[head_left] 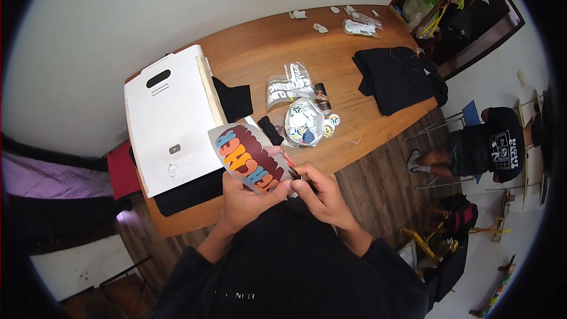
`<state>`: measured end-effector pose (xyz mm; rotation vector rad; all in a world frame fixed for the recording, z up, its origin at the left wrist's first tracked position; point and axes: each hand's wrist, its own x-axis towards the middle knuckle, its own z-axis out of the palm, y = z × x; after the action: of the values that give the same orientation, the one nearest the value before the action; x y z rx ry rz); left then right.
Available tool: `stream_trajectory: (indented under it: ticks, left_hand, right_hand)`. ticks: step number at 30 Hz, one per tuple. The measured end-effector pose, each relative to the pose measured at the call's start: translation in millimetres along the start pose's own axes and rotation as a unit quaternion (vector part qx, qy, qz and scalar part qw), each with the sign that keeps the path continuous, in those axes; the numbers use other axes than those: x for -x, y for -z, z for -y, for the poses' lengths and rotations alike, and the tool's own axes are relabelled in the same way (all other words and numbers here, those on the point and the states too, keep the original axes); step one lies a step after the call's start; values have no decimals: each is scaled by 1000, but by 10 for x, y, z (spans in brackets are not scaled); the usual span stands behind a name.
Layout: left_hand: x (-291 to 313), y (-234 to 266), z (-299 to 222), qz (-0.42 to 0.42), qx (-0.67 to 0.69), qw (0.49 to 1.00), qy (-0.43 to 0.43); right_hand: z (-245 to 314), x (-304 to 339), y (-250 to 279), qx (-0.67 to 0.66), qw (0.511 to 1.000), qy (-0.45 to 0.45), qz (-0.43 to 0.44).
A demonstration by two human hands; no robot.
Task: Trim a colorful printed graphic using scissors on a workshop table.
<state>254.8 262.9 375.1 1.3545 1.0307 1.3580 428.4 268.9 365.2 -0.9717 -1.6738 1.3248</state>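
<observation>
At the left of the wooden table [260,41] sits a white heat press [171,112], its lid down and its lower edge over a black cloth [198,195], perhaps padding beneath it. The left hand [245,201] pinches the printed film [251,153], thumb on top and fingers beneath, probably so the sheet stays stiff enough not to flop. The film, with its colourful bubble lettering, is tilted in front of the torso, near the press's right edge. Beyond it lies a clear sheet with white lettering [289,85]. A slim red-and-dark tool [287,158], possibly scissors though too small to tell, meets the film's right edge; the right hand [319,195] closes around its near end, close to the left thumb, presumably for control. A white faceted bowl [322,127] gathers small round stickers. Farther right, a black T-shirt [398,80] lies loosely folded, apart from the clutter.
</observation>
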Motion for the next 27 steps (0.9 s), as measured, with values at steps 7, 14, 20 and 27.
stream_trajectory:
  ticks: [7,14,20,27]
  left_hand:
    - [26,-8,11,-9,53,998,35]
    - [2,2,-7,9,59,997,47]
    - [4,17,11,25,78,994,78]
    - [-45,14,39,86,38,995,43]
  right_hand:
    - [4,-2,4,5,1000,3,-3]
    - [-13,6,16,-16,1000,-5,2]
    - [-18,-2,21,-16,1000,-2,6]
    - [47,-32,21,-53,999,-8,-2]
